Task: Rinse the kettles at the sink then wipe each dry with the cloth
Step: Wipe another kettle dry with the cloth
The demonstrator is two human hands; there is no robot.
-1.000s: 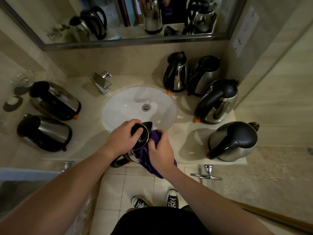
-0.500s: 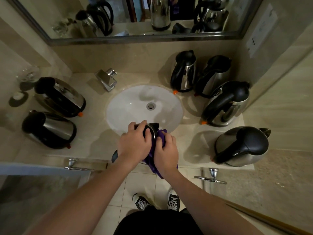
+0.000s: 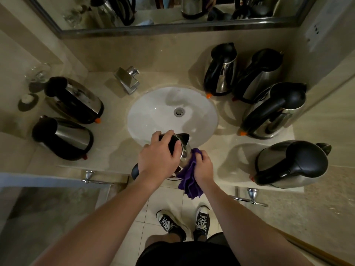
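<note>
Head view: left hand (image 3: 160, 156) grips upright kettle (image 3: 184, 148), spout toward sink (image 3: 163, 110); right hand (image 3: 204, 167) clutches cloth (image 3: 189, 182).

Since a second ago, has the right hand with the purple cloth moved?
Yes. The right hand slid the purple cloth down the kettle, away from the sink basin.

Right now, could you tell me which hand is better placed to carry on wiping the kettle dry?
Probably the right hand: it already grips the purple cloth against the side of the kettle. The left hand is busy gripping the kettle's top, steadying it at the sink edge.
</note>
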